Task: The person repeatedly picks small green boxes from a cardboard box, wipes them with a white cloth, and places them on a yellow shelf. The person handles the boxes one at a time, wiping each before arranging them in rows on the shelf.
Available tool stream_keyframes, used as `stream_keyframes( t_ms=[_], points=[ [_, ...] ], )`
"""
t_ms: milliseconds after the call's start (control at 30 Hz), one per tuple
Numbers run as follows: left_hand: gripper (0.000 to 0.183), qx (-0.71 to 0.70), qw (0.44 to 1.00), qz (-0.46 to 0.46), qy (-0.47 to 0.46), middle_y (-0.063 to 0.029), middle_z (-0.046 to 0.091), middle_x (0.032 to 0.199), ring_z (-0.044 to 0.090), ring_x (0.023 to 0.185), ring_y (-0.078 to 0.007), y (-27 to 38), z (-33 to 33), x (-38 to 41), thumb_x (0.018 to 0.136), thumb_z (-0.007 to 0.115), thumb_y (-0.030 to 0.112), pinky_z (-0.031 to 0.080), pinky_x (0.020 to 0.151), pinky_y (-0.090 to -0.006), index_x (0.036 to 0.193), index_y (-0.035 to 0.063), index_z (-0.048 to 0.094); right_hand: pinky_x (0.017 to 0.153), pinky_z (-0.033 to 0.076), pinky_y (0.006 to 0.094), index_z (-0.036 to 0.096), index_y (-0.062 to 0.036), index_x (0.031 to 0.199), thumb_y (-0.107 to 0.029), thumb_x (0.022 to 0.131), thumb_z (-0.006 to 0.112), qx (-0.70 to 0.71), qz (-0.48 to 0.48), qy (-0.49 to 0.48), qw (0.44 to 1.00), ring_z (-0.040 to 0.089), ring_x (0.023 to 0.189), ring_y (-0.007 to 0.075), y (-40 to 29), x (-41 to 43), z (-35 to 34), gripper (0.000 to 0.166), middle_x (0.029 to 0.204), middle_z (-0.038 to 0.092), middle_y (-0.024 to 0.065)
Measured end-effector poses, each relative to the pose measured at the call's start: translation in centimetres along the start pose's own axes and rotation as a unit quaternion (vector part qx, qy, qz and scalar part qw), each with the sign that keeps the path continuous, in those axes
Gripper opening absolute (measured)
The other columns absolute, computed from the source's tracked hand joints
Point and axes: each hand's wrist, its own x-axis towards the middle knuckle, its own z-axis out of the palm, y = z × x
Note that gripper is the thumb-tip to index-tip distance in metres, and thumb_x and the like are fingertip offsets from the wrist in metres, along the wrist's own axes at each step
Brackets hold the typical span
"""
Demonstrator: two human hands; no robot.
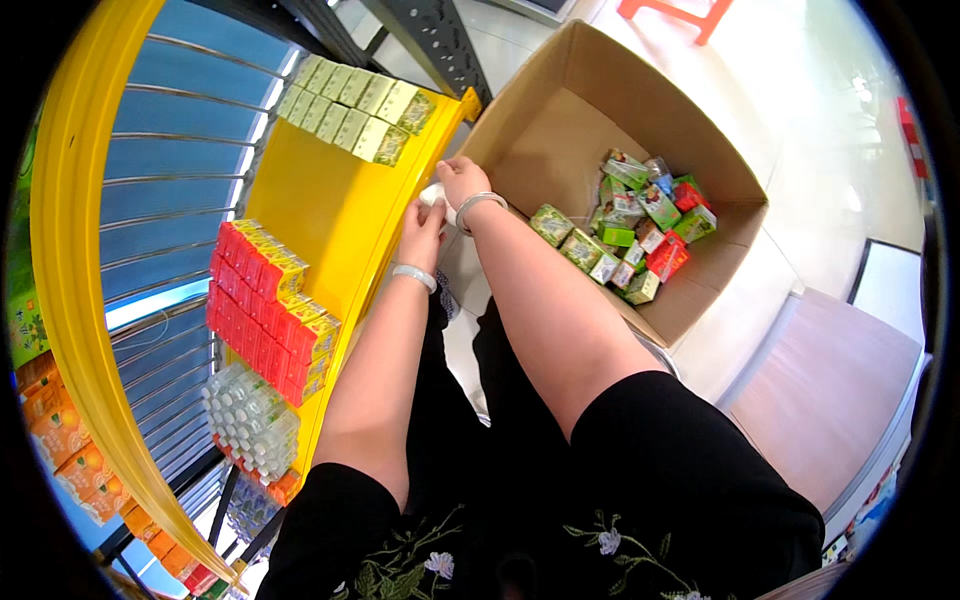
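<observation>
A small white crumpled thing (433, 196), perhaps tissue or cloth, is between my two hands at the front edge of the yellow shelf (330, 217). My left hand (422, 234) grips its lower side with thumb and fingers. From above, my right hand (463, 182) holds the other side, its fingertips partly hidden. Left of my hands, stacked red and yellow cartons (259, 300) stand on the shelf. Two rows of pale green cartons (349, 105) fill its far end. Clear bottles with white caps (251, 420) are grouped at the near end.
To the right stands an open cardboard box (525, 127), with crumpled green and red cartons (637, 217) heaped inside. A dark perforated metal post (435, 37) rises at the shelf's far corner. An orange stool (675, 19) is on the tiled floor beyond. A pale wooden surface (825, 390) lies right.
</observation>
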Motion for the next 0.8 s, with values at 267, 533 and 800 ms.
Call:
stream_keyframes(
  t_ms=[267, 533, 800],
  points=[
    [0.026, 0.167, 0.978, 0.105, -0.076, -0.0031, 0.058, 0.082, 0.052, 0.076, -0.0097, -0.2, 4.3, -1.5, 0.081, 0.056, 0.021, 0.041, 0.069, -0.0214, 0.097, 0.0005, 0.058, 0.061, 0.045, 0.0285, 0.05, -0.0109, 0.109, -0.031, 0.08, 0.057, 0.179, 0.131, -0.242, 0.945, 0.053, 0.07, 0.0112, 0.9, -4.1, -10.5, 0.036, 0.083, 0.055, 0.0038],
    [0.027, 0.226, 0.966, 0.092, -0.088, -0.0143, 0.059, 0.093, 0.058, 0.085, -0.0215, -0.3, 14.7, -3.6, 0.072, 0.06, 0.011, 0.046, 0.075, -0.0312, 0.095, -0.0006, 0.051, 0.062, 0.05, 0.0279, 0.046, -0.0095, 0.113, -0.004, 0.079, 0.046, 0.193, 0.111, -0.259, 0.94, 0.055, 0.068, 0.0125, 2.3, -6.7, -21.0, 0.035, 0.085, 0.054, 0.0035],
    [0.028, 0.118, 0.991, -0.05, -0.037, -0.0182, 0.055, 0.096, 0.057, 0.083, -0.0309, -6.4, 26.5, -6.6, 0.074, 0.051, 0.007, 0.045, 0.073, -0.0377, 0.101, 0.0024, 0.046, 0.061, 0.046, 0.0257, 0.055, -0.0025, 0.095, -0.005, 0.075, 0.055, -0.033, 0.015, -0.012, 0.999, 0.053, 0.069, 0.0118, 9.7, -6.6, -27.8, 0.02, 0.076, 0.057, 0.0054]
  ],
)
